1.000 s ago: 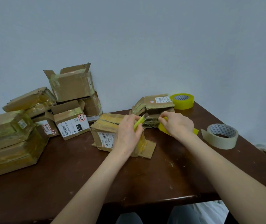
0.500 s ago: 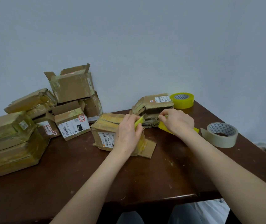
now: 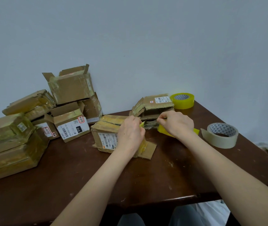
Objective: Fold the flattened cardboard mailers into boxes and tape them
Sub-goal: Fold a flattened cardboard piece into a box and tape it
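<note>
A taped cardboard box (image 3: 107, 128) with a white barcode label lies at the table's middle, one flap flat on the wood. My left hand (image 3: 130, 136) rests on its right end, closed around a small yellow-green cutter (image 3: 141, 124). A short strip of clear tape (image 3: 151, 124) stretches from the cutter's tip to my right hand (image 3: 177, 124). That hand grips a yellow tape roll (image 3: 195, 131), mostly hidden beneath it. Just behind both hands sits a stack of flattened mailers (image 3: 154, 106).
Several taped and open-flapped boxes (image 3: 69, 88) are piled at the back left, with larger ones (image 3: 8, 149) at the left edge. A second yellow tape roll (image 3: 182, 101) stands by the wall. A beige tape roll (image 3: 219, 135) lies at the right. The dark wooden table (image 3: 146, 181) ends close to me.
My right hand has drawn a little to the right, away from the cutter, so the tape strip between the hands shows longer. My left hand stays on the box.
</note>
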Available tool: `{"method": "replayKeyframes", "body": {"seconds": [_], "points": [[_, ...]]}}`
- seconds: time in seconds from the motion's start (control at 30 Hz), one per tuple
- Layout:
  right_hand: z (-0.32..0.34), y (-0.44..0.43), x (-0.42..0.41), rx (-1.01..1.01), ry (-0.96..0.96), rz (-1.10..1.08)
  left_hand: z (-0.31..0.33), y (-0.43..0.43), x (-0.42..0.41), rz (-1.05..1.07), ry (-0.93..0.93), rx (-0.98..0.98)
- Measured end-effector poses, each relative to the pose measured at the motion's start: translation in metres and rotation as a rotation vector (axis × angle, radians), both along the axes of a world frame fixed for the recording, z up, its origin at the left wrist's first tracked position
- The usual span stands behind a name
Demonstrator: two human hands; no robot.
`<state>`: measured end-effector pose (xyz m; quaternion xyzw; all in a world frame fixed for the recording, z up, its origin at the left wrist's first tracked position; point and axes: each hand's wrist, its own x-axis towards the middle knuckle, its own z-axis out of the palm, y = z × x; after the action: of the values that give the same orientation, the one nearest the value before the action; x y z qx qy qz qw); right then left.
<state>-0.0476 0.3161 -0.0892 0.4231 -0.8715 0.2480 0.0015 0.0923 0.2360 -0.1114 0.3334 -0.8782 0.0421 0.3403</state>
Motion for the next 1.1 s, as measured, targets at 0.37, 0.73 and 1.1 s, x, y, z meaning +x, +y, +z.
{"method": "replayKeyframes", "body": {"seconds": [0.37,0.73,1.1], "points": [[0.000,0.023,-0.025,-0.194,-0.177,0.000,-0.014,-0.006,0.004,0.084,-0.157,-0.167],[-0.013,0.034,-0.034,-0.566,-0.462,0.103,0.000,0.018,-0.009,-0.127,0.012,-0.106],[-0.024,0.049,-0.033,-0.482,-0.324,0.226,0.052,0.024,-0.053,-0.240,0.238,0.486]]}}
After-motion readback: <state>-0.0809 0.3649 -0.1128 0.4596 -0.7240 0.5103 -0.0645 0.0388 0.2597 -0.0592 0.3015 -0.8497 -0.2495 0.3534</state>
